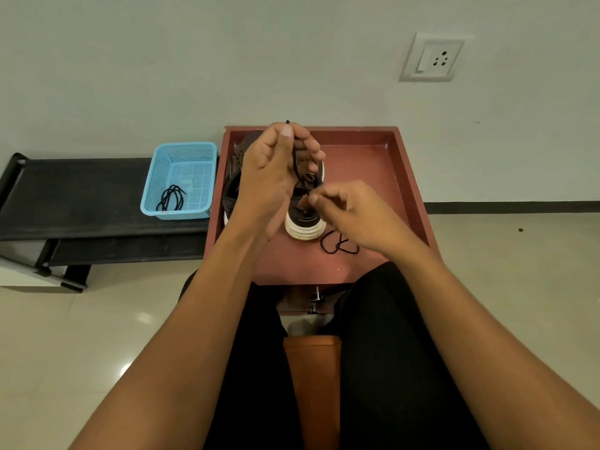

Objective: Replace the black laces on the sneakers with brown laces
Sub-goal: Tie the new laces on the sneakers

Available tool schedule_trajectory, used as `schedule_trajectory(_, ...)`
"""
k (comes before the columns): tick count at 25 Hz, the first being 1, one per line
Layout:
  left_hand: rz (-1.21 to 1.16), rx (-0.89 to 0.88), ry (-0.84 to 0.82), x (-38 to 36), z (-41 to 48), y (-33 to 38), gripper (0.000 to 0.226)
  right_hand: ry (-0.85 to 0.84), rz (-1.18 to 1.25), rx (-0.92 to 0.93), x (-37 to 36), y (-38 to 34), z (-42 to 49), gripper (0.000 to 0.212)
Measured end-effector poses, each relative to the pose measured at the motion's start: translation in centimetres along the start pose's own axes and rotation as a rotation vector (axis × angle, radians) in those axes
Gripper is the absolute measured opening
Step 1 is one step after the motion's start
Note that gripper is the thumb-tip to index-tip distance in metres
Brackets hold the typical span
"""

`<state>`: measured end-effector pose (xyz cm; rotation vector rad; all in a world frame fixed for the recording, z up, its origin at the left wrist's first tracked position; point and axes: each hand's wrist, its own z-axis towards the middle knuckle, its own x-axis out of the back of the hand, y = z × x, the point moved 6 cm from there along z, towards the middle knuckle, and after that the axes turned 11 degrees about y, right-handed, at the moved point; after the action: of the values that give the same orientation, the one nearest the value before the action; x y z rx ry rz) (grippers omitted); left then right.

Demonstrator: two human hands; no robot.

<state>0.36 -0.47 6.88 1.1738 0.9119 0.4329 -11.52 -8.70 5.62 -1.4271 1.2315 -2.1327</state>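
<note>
As we looked down past our knees, a low black bench (pixel 81 196) stood at the far left against the wall. On its right end sat a light-blue perforated plastic basket (pixel 156 183), with a coiled black lace (pixel 172 198) lying in its near corner. Just beside the basket, a shallow reddish-brown tray (pixel 373 177) carried the dark sneakers with white soles (pixel 305 222). One was mostly hidden behind our left hand (pixel 272 177), and the other showed a rounded white-soled end towards us.

That left hand was raised over the sneakers. Its thumb and curled fingers pinched a dark thin lace (pixel 297 164), whose tip poked up above the fingertips. The lace ran down to the nearer sneaker. Lower down, our right hand (pixel 350 212) pinched the same lace between thumb and forefinger at the shoe, its other fingers loosely curled. A loose loop of dark cord (pixel 337 246) lay on the tray beneath that hand. High on the wall to the right was a white socket plate with a switch (pixel 433 56).
</note>
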Motion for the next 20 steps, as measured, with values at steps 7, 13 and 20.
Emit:
schedule_trajectory(7,0.591,-0.091,-0.042,0.6,-0.5,-2.6,0.028,0.050,-0.140,0.135,2.5,-3.6,-0.6,0.015)
schedule_trajectory(13,0.496,-0.031,-0.218,-1.6,-1.7,-2.1,0.031,0.205,-0.122,0.153,6.7,-3.7,1.2,0.016)
schedule_trajectory(20,0.236,0.065,-0.252,-2.9,-2.2,-0.4,0.037,0.277,-0.074,0.054,7.2,-0.2,3.8,0.029)
